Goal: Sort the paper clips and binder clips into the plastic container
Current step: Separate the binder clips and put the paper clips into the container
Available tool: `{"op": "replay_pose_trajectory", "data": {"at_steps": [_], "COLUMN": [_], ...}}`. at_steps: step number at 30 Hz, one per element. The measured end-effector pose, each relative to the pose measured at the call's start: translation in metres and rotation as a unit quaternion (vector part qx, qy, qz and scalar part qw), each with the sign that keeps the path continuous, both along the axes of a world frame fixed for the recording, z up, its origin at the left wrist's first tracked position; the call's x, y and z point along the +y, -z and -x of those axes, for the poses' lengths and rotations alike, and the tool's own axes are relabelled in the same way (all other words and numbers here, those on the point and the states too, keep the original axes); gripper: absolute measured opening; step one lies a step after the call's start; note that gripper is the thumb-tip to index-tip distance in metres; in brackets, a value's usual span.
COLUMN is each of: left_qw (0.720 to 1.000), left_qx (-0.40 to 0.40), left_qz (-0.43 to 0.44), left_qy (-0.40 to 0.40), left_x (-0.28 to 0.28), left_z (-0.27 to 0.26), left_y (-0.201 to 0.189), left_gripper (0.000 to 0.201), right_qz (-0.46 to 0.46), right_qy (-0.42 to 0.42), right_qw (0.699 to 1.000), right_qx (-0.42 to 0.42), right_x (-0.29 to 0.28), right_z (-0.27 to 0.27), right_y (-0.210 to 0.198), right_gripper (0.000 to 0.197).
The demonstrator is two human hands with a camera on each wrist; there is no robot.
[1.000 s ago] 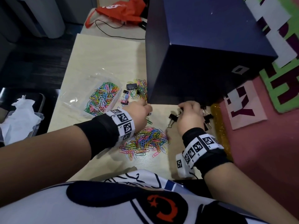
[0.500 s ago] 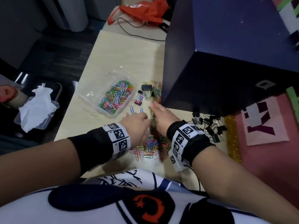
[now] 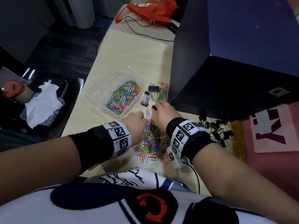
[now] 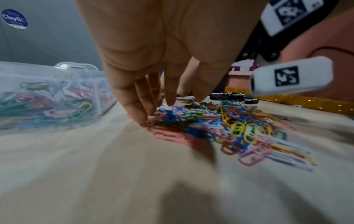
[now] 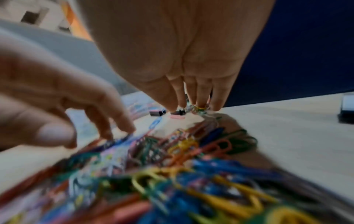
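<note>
So the big heap of paper clips [image 3: 151, 143] sits low in the middle of the head view, right between my wrists. They're plastic-coated, every colour going: pink, blue, yellow, green, orange, white. Total tangle, clips pointing every which way, so no single direction for the heap, though a few white and pink ones at its bottom edge run roughly up-and-down in the frame.

My left hand [image 3: 135, 125] is down on the upper left edge of that heap. In the left wrist view my fingertips [image 4: 142, 121] are stretched downward and touching the clips at the heap's edge, not wrapped around anything I can see.

My right hand [image 3: 165, 113] reaches past the heap toward the middle of the frame. The fingers are fairly straight and come down at a small black binder clip [image 3: 154, 108]; whether I'm actually pinching it, can't tell, the wrist view is too blurry.

One loose blue paper clip [image 3: 147, 112] lies between my hands, long axis running up-down in the frame.

The clear plastic container [image 3: 97, 92] is left of centre, tilted diagonally, already holding a load of coloured clips. Just right of it there's a second small mixed bunch [image 3: 159, 92] with a wider black binder clip [image 3: 153, 88] lying sideways. More black binder clips [image 3: 216, 130] are scattered at centre right, below the dark blue box [image 3: 234, 62].
</note>
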State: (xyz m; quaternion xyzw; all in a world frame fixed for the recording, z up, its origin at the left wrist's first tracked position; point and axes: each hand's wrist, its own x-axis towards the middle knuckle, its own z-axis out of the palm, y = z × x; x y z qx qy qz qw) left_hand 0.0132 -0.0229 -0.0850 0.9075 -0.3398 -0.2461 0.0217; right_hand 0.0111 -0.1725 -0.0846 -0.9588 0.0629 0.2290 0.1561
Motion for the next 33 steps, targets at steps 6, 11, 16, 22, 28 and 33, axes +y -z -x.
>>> {"op": "replay_pose_trajectory", "data": {"at_steps": [6, 11, 16, 22, 28, 33], "left_qw": [0.999, 0.999, 0.997, 0.991, 0.989, 0.987], "left_qx": [-0.050, -0.051, -0.055, -0.092, -0.097, -0.115], "left_qz": [0.009, -0.010, -0.054, -0.084, -0.085, -0.081], "left_qy": [-0.020, -0.015, 0.012, 0.041, 0.068, 0.075], "left_x": [-0.008, -0.025, -0.023, -0.023, -0.021, -0.021], "left_z": [-0.017, -0.026, -0.026, -0.027, -0.026, -0.021], "left_y": [0.000, -0.004, -0.002, -0.010, -0.010, -0.006], "left_gripper": [0.033, 0.054, 0.040, 0.035, 0.028, 0.029], "right_qz": [0.145, 0.131, 0.127, 0.011, -0.048, 0.042], "right_qy": [-0.093, -0.111, -0.074, 0.051, 0.230, 0.310], "right_qw": [0.979, 0.981, 0.986, 0.991, 0.959, 0.934], "right_qx": [-0.108, -0.090, -0.080, -0.123, -0.160, -0.172], "right_x": [0.000, -0.001, -0.007, -0.014, -0.039, -0.060], "right_z": [0.020, 0.025, 0.031, 0.047, 0.060, 0.070], "right_y": [0.001, 0.000, -0.001, -0.006, -0.013, -0.009], "right_gripper": [0.028, 0.029, 0.028, 0.019, 0.019, 0.026]}}
